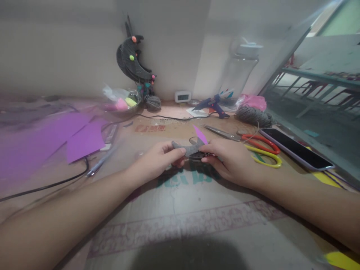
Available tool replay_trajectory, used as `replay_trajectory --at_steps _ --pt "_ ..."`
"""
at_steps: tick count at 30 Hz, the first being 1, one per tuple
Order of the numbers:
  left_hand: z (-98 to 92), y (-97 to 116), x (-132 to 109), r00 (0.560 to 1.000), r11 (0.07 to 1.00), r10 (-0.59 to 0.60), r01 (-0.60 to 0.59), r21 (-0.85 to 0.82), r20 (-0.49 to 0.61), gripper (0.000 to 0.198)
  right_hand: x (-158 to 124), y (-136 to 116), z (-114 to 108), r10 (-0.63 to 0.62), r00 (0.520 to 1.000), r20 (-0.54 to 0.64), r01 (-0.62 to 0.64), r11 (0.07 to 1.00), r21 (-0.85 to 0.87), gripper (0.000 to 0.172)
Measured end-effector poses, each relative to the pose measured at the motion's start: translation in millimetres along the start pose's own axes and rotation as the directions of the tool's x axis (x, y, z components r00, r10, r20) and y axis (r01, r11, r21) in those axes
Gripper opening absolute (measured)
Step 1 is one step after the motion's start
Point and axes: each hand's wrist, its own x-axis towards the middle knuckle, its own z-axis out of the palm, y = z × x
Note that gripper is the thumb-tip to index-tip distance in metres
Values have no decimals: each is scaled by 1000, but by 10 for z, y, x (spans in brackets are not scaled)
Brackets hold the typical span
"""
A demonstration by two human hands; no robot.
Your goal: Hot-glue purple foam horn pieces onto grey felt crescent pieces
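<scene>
A small grey, curved felt-like piece [191, 150] is held between my two hands, just above the work surface. My left hand [165, 155] pinches its left end between thumb and fingers. At the right end, my right hand [225, 157] has thumb and fingers closed on it. A purple paper bit [200, 134] sticks up by my right fingertips; whether it is attached or pinched there, I cannot tell. Behind my right hand lie large scissors [225, 134] with red and yellow handles. My fingers hide the ends and underside of the grey piece.
Purple sheets [86, 140] and a pen [101, 163] lie at left. A dark crescent decoration [129, 60] stands at the wall by a bowl [132, 105]. Further right are a small digital clock [182, 96], a blue glue gun [212, 105], grey yarn [254, 115] and a phone [296, 149].
</scene>
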Motion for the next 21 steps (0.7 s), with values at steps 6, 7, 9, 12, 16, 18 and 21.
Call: replay_trajectory --at_steps 6,7,9,12,16,18,21 --pt "8 29 -4 1000 1000 1 -1 -4 3 27 -12 -6 -11 -27 1000 -6 27 1000 -7 24" --pt "11 35 -7 1000 1000 -2 2 2 0 27 -4 -14 -13 -32 999 -5 32 999 -20 25" --pt "14 43 -12 1000 1000 -2 2 17 -1 27 12 -28 -16 -40 999 -7 40 998 -47 25" --pt "12 38 -14 1000 1000 -4 4 31 -1 27 27 -36 -17 -52 999 -14 51 997 -60 25" --pt "1 15 -4 1000 1000 3 -3 24 20 27 30 -33 -23 -50 998 25 52 998 -48 24" --pt "1 8 1 1000 1000 2 -2 11 24 27 34 -33 -27 -44 998 44 46 998 -48 23" --pt "13 14 -1 1000 999 -9 9 -32 26 25 38 -34 -26 -41 999 29 43 998 -55 23"
